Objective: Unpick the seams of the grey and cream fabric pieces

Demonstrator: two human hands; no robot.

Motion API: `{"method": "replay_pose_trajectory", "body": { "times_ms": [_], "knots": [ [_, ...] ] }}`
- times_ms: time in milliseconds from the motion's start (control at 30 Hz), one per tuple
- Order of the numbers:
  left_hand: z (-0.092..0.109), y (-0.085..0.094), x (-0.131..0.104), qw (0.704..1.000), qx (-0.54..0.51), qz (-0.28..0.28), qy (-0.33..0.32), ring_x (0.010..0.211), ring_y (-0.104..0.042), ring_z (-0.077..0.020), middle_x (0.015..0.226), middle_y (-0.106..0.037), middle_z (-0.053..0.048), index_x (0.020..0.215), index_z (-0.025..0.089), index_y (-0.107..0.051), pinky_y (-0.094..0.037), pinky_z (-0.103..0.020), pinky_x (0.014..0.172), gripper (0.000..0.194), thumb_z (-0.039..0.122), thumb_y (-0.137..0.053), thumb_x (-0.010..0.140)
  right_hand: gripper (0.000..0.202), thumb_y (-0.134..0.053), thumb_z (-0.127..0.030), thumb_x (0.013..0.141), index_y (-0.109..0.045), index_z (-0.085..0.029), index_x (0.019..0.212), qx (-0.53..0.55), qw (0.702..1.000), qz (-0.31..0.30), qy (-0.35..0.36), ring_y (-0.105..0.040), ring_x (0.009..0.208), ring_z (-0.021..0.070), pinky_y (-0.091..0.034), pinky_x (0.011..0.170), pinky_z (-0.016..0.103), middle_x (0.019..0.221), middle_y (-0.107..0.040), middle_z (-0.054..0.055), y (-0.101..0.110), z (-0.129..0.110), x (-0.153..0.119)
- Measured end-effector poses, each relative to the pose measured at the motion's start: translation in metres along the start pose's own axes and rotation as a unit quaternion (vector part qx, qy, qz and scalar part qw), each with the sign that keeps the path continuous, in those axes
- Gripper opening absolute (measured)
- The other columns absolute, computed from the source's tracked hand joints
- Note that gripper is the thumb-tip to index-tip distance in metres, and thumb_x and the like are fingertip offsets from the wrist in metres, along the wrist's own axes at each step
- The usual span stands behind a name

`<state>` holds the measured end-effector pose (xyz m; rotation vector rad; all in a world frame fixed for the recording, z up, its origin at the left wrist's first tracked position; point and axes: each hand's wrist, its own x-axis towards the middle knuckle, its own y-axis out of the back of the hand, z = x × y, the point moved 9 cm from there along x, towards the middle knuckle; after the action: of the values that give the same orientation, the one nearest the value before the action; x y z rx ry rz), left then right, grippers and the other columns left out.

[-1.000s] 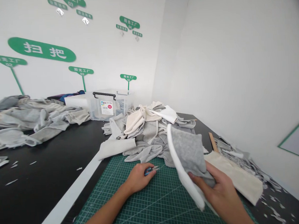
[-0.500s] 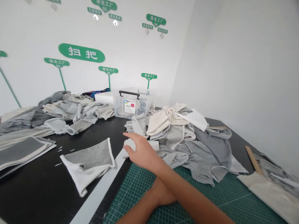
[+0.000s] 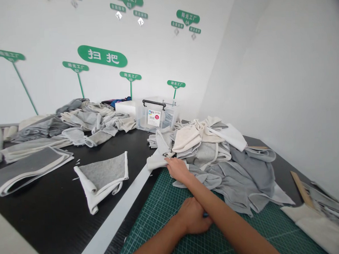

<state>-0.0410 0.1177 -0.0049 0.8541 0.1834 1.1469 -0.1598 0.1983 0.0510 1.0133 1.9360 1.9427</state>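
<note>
My right hand (image 3: 177, 169) is stretched forward, its fingers closed on the end of a folded white cloth (image 3: 156, 162) at the front of the fabric pile (image 3: 197, 155). Nearer to me, my left hand (image 3: 194, 217) is curled into a fist over the green cutting mat (image 3: 151, 221), partly behind my right forearm. A small blue tip (image 3: 205, 215) of something shows by its fingers; the rest is hidden in the fist. To the left, a grey-and-white cloth piece (image 3: 104, 176) lies by itself on the black table.
A pale strip (image 3: 117, 215) runs along the mat's left side. Folded grey cloths (image 3: 30, 166) and a fabric heap (image 3: 82, 119) lie left. A clear lidded box (image 3: 157, 116) stands at the back. At right are a wooden strip (image 3: 301, 188) and more cloth (image 3: 316, 221).
My right hand, open over the white cloth before, has closed on its end. My left fist shows more now, with the blue tip visible. The view has shifted slightly left.
</note>
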Motion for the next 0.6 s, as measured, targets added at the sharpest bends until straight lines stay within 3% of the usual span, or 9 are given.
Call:
{"method": "replay_pose_trajectory", "body": {
  "times_ms": [100,233,333,400,500,600],
  "knots": [
    [-0.001,0.004,0.0,1.0,0.02,0.016,0.018,0.09,-0.065,-0.0275,0.095,-0.07,-0.006,0.099,0.022,-0.064,-0.047,-0.034,0.077,0.026,0.039,-0.051,0.086,0.031,-0.039,-0.01,0.092,-0.059,-0.014,0.115,0.0,0.998,0.068,-0.013,-0.064,0.1,0.0186,-0.046,0.09,0.027,0.105,-0.069,0.009,0.046,0.004,0.0],
    [-0.002,0.007,0.0,0.999,-0.015,0.033,0.039,0.086,-0.066,-0.0236,0.092,-0.072,-0.002,0.105,0.027,-0.068,-0.046,-0.031,0.078,0.031,0.046,-0.055,0.085,0.036,-0.037,-0.011,0.092,-0.055,-0.012,0.123,0.006,0.982,0.184,-0.033,-0.058,0.112,0.021,-0.043,0.098,0.032,0.121,-0.063,0.012,0.14,0.019,-0.023],
    [-0.004,0.012,0.001,0.996,-0.051,0.053,0.054,0.085,-0.065,-0.0217,0.092,-0.072,-0.001,0.102,0.026,-0.071,-0.045,-0.029,0.078,0.029,0.044,-0.057,0.084,0.032,-0.043,-0.017,0.092,-0.06,-0.017,0.119,0.026,0.948,0.318,-0.017,-0.061,0.109,0.0213,-0.046,0.095,0.033,0.116,-0.067,0.008,0.219,0.026,-0.076],
    [-0.004,0.014,0.002,0.994,-0.069,0.06,0.056,0.082,-0.065,-0.0202,0.091,-0.073,-0.001,0.101,0.025,-0.072,-0.045,-0.028,0.075,0.028,0.043,-0.057,0.084,0.027,-0.05,-0.02,0.09,-0.066,-0.019,0.112,0.007,0.932,0.361,-0.044,-0.067,0.096,0.0209,-0.051,0.085,0.029,0.103,-0.071,0.005,0.254,0.033,-0.122],
    [-0.007,0.018,0.004,0.99,-0.103,0.081,0.06,0.079,-0.064,-0.0189,0.09,-0.073,0.0,0.1,0.024,-0.072,-0.045,-0.027,0.074,0.028,0.042,-0.057,0.085,0.023,-0.056,-0.02,0.087,-0.069,-0.018,0.106,-0.051,0.911,0.397,-0.096,-0.07,0.086,0.0206,-0.053,0.074,0.026,0.096,-0.073,0.004,0.275,0.04,-0.196],
    [-0.016,0.023,0.007,0.98,-0.139,0.118,0.077,0.083,-0.063,-0.0202,0.094,-0.073,-0.002,0.101,0.021,-0.072,-0.045,-0.029,0.077,0.032,0.043,-0.055,0.086,0.026,-0.054,-0.012,0.084,-0.068,-0.019,0.105,-0.104,0.907,0.403,-0.064,-0.069,0.087,0.0203,-0.053,0.081,0.028,0.096,-0.073,0.004,0.259,0.038,-0.254]
  ]
}}
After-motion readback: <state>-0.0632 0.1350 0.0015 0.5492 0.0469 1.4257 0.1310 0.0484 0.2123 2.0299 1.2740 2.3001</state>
